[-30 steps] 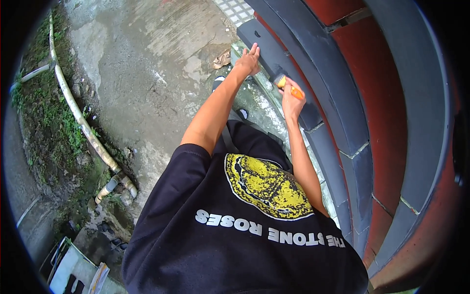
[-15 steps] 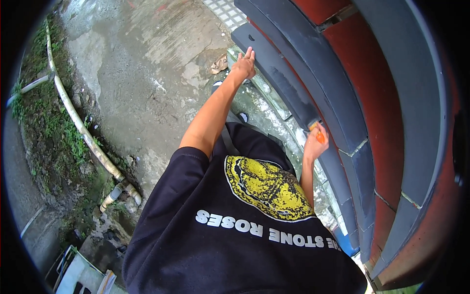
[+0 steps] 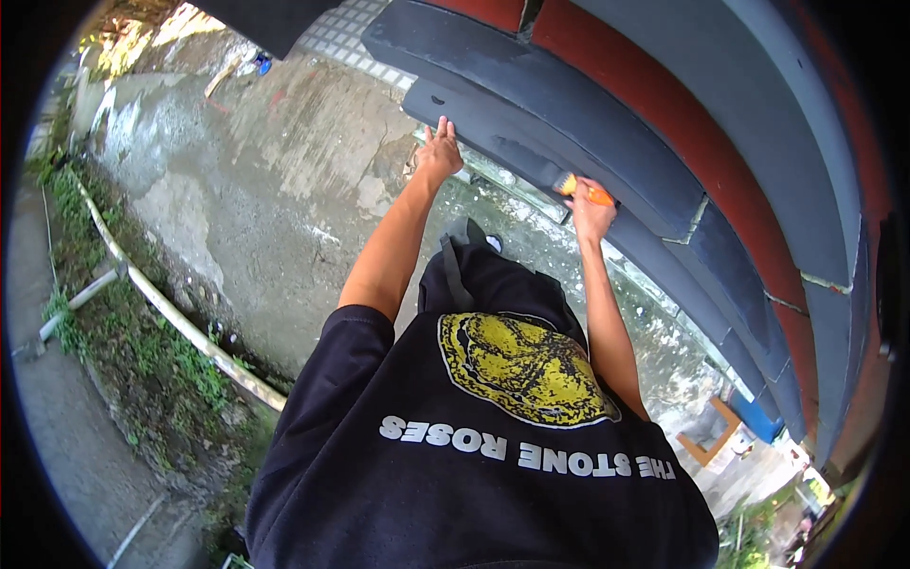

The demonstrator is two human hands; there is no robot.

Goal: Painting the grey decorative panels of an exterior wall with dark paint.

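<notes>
My right hand (image 3: 594, 212), fingers wrapped round the orange-handled brush (image 3: 568, 183), has swept back up the lowest grey ledge (image 3: 502, 140) toward my left hand (image 3: 439, 154) (fingers extended, gripping nothing), apparently re-covering that stretch.

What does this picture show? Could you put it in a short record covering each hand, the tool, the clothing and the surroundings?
Left hand: fingers extended, at the edge of the grey ledge
Right hand: gripping an orange-handled brush
Bristles: pale, at the ledge's surface
Clothing: black T-shirt with yellow print
To the right: curved red band
To the left: concrete ground, pale pipe, green plants
</notes>
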